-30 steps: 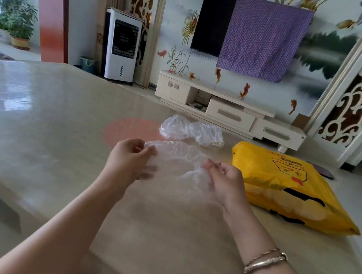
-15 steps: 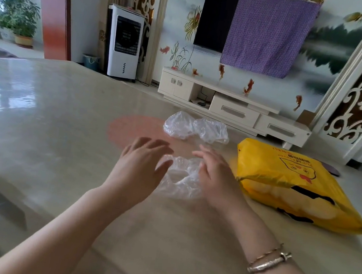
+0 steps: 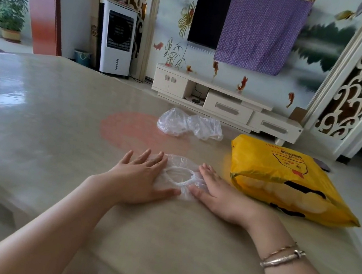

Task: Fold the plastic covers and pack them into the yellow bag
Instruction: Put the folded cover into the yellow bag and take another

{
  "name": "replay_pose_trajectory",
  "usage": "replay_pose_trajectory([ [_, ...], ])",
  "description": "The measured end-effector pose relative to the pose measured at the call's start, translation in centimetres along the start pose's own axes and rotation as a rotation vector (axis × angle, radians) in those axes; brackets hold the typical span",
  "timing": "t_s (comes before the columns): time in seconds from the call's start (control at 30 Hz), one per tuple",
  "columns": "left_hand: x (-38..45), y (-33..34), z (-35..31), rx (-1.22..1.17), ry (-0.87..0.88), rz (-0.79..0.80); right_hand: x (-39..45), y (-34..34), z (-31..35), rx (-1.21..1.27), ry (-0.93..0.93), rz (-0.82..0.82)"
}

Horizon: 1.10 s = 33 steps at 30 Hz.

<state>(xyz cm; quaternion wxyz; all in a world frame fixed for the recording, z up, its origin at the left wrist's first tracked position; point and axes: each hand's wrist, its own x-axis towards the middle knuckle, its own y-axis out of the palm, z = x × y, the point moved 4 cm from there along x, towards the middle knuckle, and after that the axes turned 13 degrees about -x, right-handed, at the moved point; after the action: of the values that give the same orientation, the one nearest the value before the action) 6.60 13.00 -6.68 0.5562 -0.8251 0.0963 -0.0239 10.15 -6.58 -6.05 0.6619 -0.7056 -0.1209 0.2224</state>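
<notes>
A clear plastic cover [image 3: 179, 174] with an elastic ring lies flat on the table, between my two hands. My left hand [image 3: 143, 178] presses its left side with straight, spread fingers. My right hand [image 3: 216, 191] presses its right side, palm down, fingers straight. Further back on the table lie two more crumpled clear covers [image 3: 188, 126]. The yellow bag [image 3: 287, 176] lies on its side to the right of my hands, its mouth facing them, bulging with contents.
The glossy beige table [image 3: 47, 128] has a pink round patch [image 3: 134, 130] behind my hands; its far edge runs just behind the loose covers. Beyond it stand a white TV cabinet [image 3: 227, 106] and an air cooler [image 3: 117, 38].
The cover was held up in pinched fingers a second ago; it now lies on the table. Both hands have flattened and slid apart over it, spreading it out.
</notes>
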Motion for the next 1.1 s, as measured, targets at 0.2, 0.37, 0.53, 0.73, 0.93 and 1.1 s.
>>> replay_pose_trajectory([
  [0.2, -0.7, -0.9, -0.1, -0.327, 0.093, -0.211, -1.1, -1.5, 0.5, 0.34, -0.032, -0.159],
  [0.37, -1.4, -2.1, 0.6, -0.67, 0.207, -0.358, -2.8, -4.0, 1.4, 0.356, -0.136, -0.334],
  [0.53, -1.7, -1.6, 0.1, -0.558, 0.188, -0.276, -2.6, -3.4, 2.1, 0.219, -0.173, -0.238],
  [0.73, -1.1, -1.3, 0.1, -0.349, 0.184, -0.259, -1.7, -2.7, 2.7, 0.095, -0.157, -0.346],
  [0.93, -1.2, -1.8, -0.3, -0.364, 0.197, -0.397, -1.6, -2.8, 2.1, 0.326, -0.047, -0.553],
  [1.1, -0.8, -2.5, 0.4, -0.562, 0.117, -0.5, -0.9, -2.2, 1.0, 0.409, 0.065, -0.542],
])
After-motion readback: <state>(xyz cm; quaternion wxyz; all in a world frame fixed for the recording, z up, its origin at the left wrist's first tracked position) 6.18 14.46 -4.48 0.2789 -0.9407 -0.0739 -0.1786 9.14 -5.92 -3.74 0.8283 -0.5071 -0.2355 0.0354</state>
